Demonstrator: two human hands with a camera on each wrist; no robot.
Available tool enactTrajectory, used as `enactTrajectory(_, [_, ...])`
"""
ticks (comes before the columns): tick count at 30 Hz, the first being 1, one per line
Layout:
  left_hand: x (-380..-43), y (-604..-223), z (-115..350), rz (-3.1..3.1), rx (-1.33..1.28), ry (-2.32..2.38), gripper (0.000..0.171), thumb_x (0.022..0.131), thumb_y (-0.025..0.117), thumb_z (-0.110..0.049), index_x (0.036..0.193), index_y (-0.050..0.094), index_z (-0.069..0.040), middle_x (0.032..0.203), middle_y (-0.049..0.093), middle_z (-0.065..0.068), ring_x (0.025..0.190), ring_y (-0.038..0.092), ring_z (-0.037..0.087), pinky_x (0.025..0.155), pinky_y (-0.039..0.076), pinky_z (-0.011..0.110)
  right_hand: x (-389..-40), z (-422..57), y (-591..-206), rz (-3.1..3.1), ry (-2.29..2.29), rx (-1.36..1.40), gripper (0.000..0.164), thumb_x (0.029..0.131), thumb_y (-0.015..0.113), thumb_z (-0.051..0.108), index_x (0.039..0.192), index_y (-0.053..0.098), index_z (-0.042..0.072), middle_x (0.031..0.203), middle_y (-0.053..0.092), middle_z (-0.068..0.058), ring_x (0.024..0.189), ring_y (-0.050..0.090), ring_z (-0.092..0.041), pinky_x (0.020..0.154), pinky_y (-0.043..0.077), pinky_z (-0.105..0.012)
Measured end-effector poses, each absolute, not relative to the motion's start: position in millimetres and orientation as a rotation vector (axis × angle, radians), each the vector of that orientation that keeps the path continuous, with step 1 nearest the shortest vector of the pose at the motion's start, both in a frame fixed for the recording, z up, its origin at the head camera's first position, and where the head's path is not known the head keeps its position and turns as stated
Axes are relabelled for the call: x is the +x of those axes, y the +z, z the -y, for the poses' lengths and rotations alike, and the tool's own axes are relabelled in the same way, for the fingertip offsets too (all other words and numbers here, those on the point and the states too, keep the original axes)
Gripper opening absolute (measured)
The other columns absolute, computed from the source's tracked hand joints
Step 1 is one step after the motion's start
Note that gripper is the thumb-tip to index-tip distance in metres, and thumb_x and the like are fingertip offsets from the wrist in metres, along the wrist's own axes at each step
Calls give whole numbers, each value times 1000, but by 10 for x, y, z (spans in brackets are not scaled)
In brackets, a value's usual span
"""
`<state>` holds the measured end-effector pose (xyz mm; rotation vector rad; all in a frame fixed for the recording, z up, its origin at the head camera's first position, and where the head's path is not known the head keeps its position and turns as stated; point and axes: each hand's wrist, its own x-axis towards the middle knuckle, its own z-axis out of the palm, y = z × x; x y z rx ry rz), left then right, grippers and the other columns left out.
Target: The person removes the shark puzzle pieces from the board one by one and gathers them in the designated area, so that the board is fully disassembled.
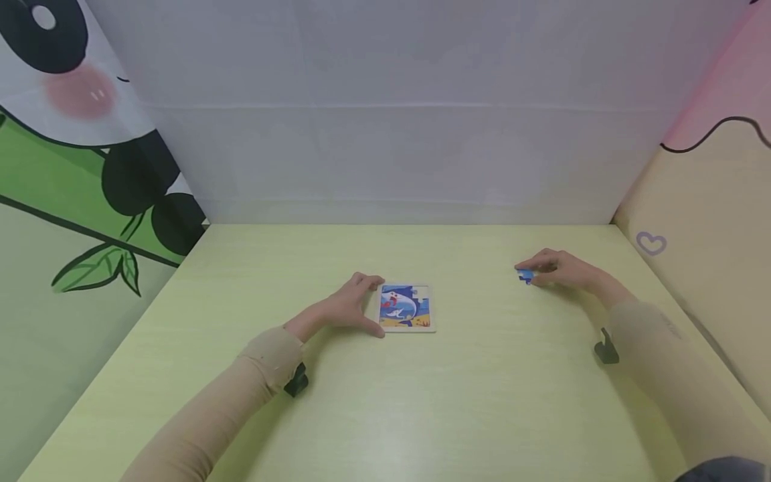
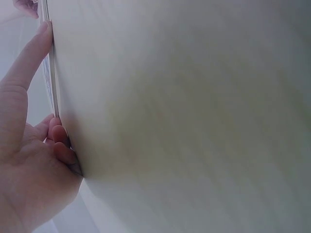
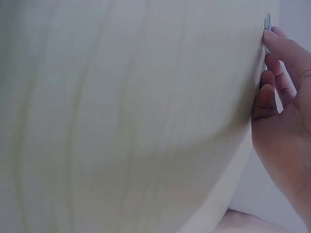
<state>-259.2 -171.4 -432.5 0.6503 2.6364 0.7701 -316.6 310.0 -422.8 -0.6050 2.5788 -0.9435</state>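
Note:
A small square jigsaw puzzle [image 1: 409, 329] in a pale frame lies flat on the table, showing a blue dolphin-like animal over yellow sand. Its upper right corner shows the bare pale backing. My left hand [image 1: 348, 305] holds the frame's left side, thumb at the lower corner and fingers at the upper one. In the left wrist view the thumb [image 2: 36, 51] lies along the frame's edge. Far to the right, my right hand [image 1: 567, 270] pinches a blue puzzle piece [image 1: 525, 275] between thumb and fingers. The right wrist view shows this piece [image 3: 267, 22] edge-on.
The pale yellow table [image 1: 470, 402] spreads around both hands. A plain whitish wall [image 1: 391, 154] stands behind its far edge. Printed side panels flank it, with a green leaf picture [image 1: 99, 268] at left and a heart [image 1: 651, 244] at right.

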Motion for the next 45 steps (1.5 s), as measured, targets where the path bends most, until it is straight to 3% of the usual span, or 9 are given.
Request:
enactTrajectory(12, [-2569, -4308, 1715, -2624, 638, 776, 111, 65, 90, -45, 153, 30, -15, 142, 37, 13, 128, 43, 28, 116, 36, 51, -3142, -3088, -4244, -2590, -973, -609, 43, 93, 68, 22, 134, 62, 11, 125, 56, -13, 112, 46, -23, 94, 36, -35])
enactTrajectory(18, [-2574, -4310, 1699, -2627, 636, 774, 111, 65, 90, -45, 153, 31, -14, 143, 37, 14, 129, 43, 28, 116, 36, 51, -3127, -3078, -4205, -2601, -964, -556, 49, 91, 71, 25, 138, 58, 13, 133, 54, -15, 119, 47, -30, 99, 37, -41])
enactTrajectory(23, [-2571, -4309, 1691, -2633, 621, 758, 111, 65, 90, -45, 153, 31, -15, 143, 37, 13, 130, 43, 28, 116, 36, 51, -3138, -2963, -4144, -2675, -976, -531, 50, 93, 69, 26, 139, 56, 13, 140, 52, -14, 115, 49, -30, 92, 41, -38])
enactTrajectory(31, [-2549, -4272, 1694, -2627, 620, 774, 110, 65, 90, -43, 153, 31, -15, 143, 37, 13, 130, 43, 28, 117, 35, 51, -3156, -2482, -4062, -2771, -1039, -593, 54, 93, 67, 30, 140, 54, 8, 141, 54, -17, 122, 49, -37, 98, 43, -54])
enactTrajectory(45, [-2536, -4250, 1689, -2619, 615, 788, 110, 65, 90, -42, 153, 31, -13, 143, 36, 15, 131, 43, 30, 117, 35, 52, -2885, -1464, -4224, -2787, -1090, -753, 48, 87, 75, 23, 132, 63, 13, 128, 67, -10, 114, 59, -30, 96, 47, -47])
